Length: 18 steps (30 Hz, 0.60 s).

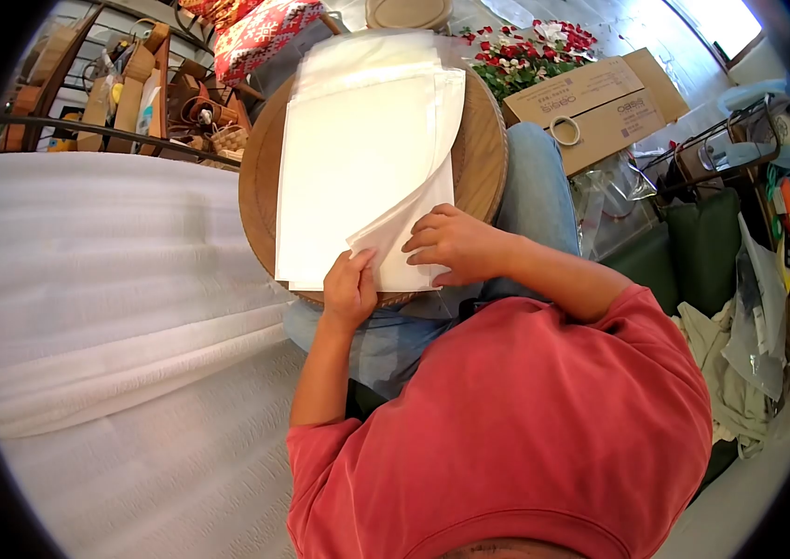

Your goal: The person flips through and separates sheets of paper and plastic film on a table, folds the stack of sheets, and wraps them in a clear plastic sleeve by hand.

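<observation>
A stack of large white sheets [358, 177] with translucent edges lies on a round wooden table [260, 168]. The near right corner of the upper sheets is lifted and folded over toward the left. My left hand [350, 289] pinches this turned-up corner between thumb and fingers, close to the table's near edge. Just right of it, my right hand [463, 244] reaches in over the lower sheets, fingers spread and slightly bent, holding nothing that I can see. Whether its fingertips touch the sheet beneath is hard to tell.
Beyond the table's right side lie a cardboard box [591, 107] with a tape roll [565, 130] on it and red and white flowers [535, 56]. White wrapped material [134, 279] fills the left. A cluttered shelf [134, 93] stands behind it. Clear plastic [614, 196] lies at right.
</observation>
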Tool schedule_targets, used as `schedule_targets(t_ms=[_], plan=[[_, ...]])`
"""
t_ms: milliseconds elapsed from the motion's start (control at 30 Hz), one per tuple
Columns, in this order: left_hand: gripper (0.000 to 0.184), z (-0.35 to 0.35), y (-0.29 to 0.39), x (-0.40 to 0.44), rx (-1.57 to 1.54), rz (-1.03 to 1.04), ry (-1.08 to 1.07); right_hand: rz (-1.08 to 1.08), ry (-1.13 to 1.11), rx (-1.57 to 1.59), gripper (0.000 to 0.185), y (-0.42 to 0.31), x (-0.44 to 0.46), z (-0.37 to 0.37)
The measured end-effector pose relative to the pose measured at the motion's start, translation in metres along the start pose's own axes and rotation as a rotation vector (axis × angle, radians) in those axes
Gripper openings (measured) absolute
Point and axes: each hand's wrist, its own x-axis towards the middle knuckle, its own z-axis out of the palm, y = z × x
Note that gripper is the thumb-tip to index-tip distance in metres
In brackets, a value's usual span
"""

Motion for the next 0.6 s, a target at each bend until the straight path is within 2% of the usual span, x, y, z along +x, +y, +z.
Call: schedule_targets(t_ms=[133,267,333,433,500,533,567,600], plan=[[0.031,-0.007,-0.003,-0.007,0.061,0.049,-0.055,0.017,0.017,-0.007,0.026,-0.004,-0.001,0.006],[0.031,-0.008,0.004,-0.005,0.059,0.129,-0.111,0.048,0.154,0.067,0.017,-0.003,0.002,0.018],[0.038,-0.008,0.015,0.002,0.007,0.138,-0.125,0.059,0.22,0.115,0.013,-0.005,0.004,0.019],[0.03,0.001,0.012,-0.005,0.07,0.146,-0.089,0.055,0.321,0.18,0.018,-0.008,0.004,0.018],[0.029,0.002,0.003,-0.014,0.095,0.084,-0.088,0.221,0.392,0.177,0.032,-0.013,-0.004,0.008],[0.027,0.004,-0.001,-0.019,0.12,0.022,-0.085,0.221,0.391,0.177,0.032,-0.014,-0.007,0.002],[0.027,0.009,-0.007,-0.021,0.119,0.02,-0.083,0.163,0.241,0.157,0.038,-0.014,-0.011,-0.005],[0.027,0.015,-0.01,-0.018,0.005,0.082,0.016,0.105,0.09,0.136,0.044,-0.014,-0.013,-0.008]])
